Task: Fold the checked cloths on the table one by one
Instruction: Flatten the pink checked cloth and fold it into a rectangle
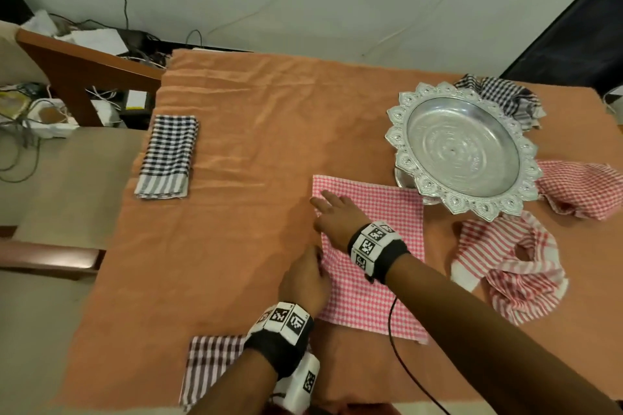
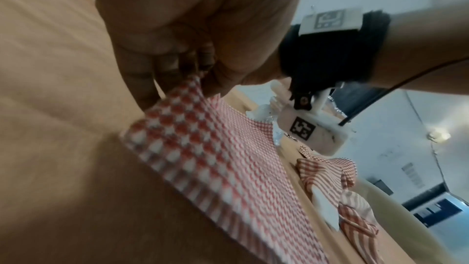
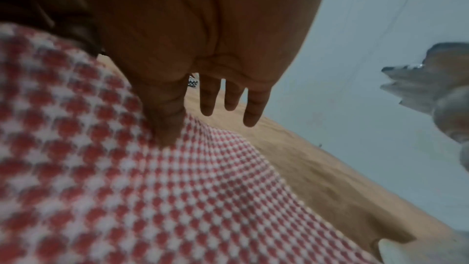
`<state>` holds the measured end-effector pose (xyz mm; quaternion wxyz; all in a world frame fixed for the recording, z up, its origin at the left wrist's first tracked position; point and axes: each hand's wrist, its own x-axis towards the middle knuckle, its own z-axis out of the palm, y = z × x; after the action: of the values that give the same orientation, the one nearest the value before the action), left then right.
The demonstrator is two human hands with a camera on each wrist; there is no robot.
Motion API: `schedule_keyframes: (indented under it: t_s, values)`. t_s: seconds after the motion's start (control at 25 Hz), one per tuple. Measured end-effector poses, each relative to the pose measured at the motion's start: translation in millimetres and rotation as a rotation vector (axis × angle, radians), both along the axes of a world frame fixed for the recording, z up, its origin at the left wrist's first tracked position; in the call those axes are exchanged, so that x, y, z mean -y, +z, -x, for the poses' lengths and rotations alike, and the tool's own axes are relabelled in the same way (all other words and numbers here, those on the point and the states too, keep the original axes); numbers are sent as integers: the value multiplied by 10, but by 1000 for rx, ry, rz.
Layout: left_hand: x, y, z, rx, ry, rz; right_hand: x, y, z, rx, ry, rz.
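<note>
Pinching the pink checked cloth (image 1: 371,256) mid-fold with the left hand (image 1: 305,280), right hand (image 1: 333,216) flat-fingered, 2 cloths lie folded and 3 crumpled.

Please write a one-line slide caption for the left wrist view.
Left hand pinches the edge of the pink checked cloth on the orange table cover.

Six checked cloths lie on the desk (image 1: 256,118) — three pink-and-white, two black-and-white, one maroon-and-white. One silver dish (image 1: 462,145) stands there. Two hands are at work.
</note>
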<state>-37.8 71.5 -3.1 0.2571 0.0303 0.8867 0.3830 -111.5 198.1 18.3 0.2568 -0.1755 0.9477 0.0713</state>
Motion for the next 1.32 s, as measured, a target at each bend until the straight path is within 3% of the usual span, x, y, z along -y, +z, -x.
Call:
schedule_keyframes:
  t_s: [0.16,0.32,0.52,0.76,0.92,1.04,1.16,1.32]
  values:
    - [374,446,402,-256,-5,-8,-119,403,262,-310,-105,36]
    - [995,1007,997,-512,-59,104,-193,861,379,-540,-228,91]
    - [1528,1582,1381,-716,-272,264,-227,1260,237,-702,-340,236]
    - [1904,1808,1386,-895,-245,219,-185,1404,-129,-750,-431,290]
    - [2149,1814,1286,-903,-235,119,-208,1563,-437,-766,-556,439]
    - [2284,1806,1183,-759,-273,-10,-199,1769,-701,-765,-556,526]
    - [2359,1795,1117,-657,-320,-95,-141,1918,-911,-642,-623,538]
    - [2244,1540,1169,-596,-272,-82,-111,1697,-824,-535,-694,501]
